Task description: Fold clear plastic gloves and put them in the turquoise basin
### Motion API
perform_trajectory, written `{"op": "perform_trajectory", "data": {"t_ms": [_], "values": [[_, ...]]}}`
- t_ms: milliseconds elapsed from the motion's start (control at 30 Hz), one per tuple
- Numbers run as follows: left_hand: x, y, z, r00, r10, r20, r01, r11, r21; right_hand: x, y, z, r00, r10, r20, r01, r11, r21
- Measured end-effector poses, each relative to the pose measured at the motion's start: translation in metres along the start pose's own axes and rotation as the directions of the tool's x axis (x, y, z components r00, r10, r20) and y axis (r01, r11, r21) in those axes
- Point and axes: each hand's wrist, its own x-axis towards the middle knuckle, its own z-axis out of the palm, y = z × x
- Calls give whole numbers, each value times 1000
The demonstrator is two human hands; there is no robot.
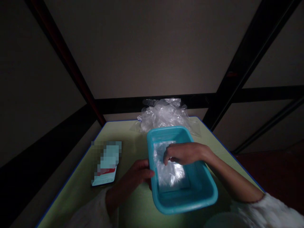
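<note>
Clear plastic lies in the blue tub, and a big, messy heap of see-through plastic sits outside, past the tub at twelve o'clock on the surface. So some is in and lots is out. My right hand is over the plastic in the tub, fingers bent down; most of it is toward seven o'clock, and I can't tell if they pinch it. My left hand grips the tub's rim at nine o'clock.
</note>
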Motion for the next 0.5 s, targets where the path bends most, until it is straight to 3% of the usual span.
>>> {"op": "perform_trajectory", "data": {"t_ms": [167, 300, 433, 500], "values": [[-2, 1, 1, 999, -4, -32, 5, 1000, 6, -2, -1, -3, 1000, -18, -19, 18, 1000, 4], [-2, 2, 1, 1000, -22, -19, 22, 1000, 7, -10, -3, -9, 982, -1, -191, 8, 999, 34], [-2, 2, 1, 999, -11, -34, 11, 1000, 4, -19, -2, -10, 909, 19, -416, -3, 999, 40], [-2, 2, 1, 997, 16, -80, -15, 1000, 11, -22, -1, -7, 836, 0, -549, 19, 999, 30]]}}
